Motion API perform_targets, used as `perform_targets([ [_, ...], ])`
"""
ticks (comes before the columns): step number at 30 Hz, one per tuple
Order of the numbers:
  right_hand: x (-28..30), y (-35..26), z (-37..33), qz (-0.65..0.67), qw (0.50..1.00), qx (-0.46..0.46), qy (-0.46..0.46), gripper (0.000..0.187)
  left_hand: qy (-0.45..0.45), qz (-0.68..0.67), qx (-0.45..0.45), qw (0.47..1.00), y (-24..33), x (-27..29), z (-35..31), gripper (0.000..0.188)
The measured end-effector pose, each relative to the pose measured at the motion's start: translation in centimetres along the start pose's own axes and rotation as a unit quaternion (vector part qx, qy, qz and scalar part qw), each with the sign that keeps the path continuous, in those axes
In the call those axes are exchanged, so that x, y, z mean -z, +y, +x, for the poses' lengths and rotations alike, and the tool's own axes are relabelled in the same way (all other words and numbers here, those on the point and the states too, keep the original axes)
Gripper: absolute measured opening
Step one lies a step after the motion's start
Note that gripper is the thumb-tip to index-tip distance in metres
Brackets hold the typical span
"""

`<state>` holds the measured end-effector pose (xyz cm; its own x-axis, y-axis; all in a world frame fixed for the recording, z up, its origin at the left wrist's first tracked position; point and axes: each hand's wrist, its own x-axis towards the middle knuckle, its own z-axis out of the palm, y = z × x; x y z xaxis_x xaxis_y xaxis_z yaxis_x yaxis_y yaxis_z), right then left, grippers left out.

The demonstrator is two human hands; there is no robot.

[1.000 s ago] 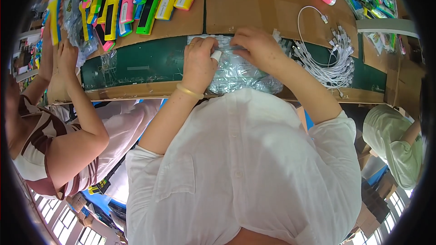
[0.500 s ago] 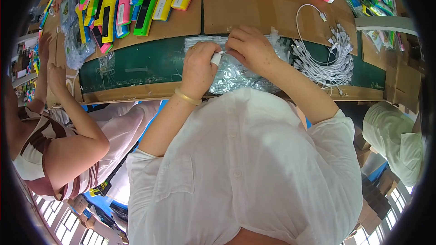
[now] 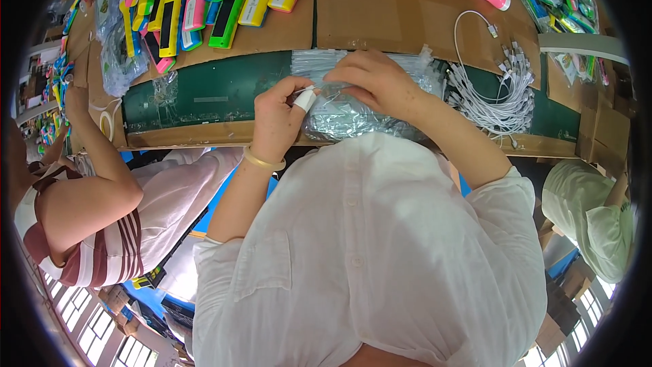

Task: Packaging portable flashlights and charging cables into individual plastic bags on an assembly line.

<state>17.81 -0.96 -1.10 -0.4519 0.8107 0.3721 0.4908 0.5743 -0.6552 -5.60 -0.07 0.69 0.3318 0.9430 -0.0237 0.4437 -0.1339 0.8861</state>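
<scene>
A pile of clear plastic bags [image 3: 346, 121] lies at the table's near edge, right in front of me. My left hand [image 3: 278, 117], with white tape around the thumb and a pale bangle on the wrist, pinches the edge of one clear bag at the pile's left side. Over the pile, my right hand [image 3: 384, 85] is bent down with its fingers closed on the same thin film. Its fingertips are partly hidden behind the hand. Just right of the pile sits a bundle of white cables [image 3: 499, 102] with small plugs.
Several colourful flashlights [image 3: 243, 1] lie on cardboard [image 3: 380, 17] across the far side. Bagged flashlights [image 3: 564, 0] are heaped at far right, beside a pale curved bar [image 3: 584, 43]. At left, a co-worker's arm [image 3: 102, 136] reaches over the table; another person's sleeve [image 3: 591, 217] shows at right.
My left hand has moved left and slightly nearer, away from my right hand, and film now stretches between them. The view has shifted slightly. The left co-worker's arms have moved.
</scene>
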Motion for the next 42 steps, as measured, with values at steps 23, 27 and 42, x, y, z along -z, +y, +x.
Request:
perform_targets([
  [23,15.0,13.2,6.1,-0.186,0.926,-0.267,0.191,0.064,-0.148,0.075,-0.301,0.939,1.1,-0.4,0.0,0.020],
  [27,15.4,15.5,10.6,-0.311,0.843,-0.427,0.103,0.095,-0.218,0.027,-0.332,0.917,2.7,-1.6,0.0,0.027],
  [42,7.4,-2.3,1.4,0.374,0.875,-0.297,0.081,0.064,-0.145,-0.032,-0.304,0.941,1.9,-1.0,1.3,0.020],
])
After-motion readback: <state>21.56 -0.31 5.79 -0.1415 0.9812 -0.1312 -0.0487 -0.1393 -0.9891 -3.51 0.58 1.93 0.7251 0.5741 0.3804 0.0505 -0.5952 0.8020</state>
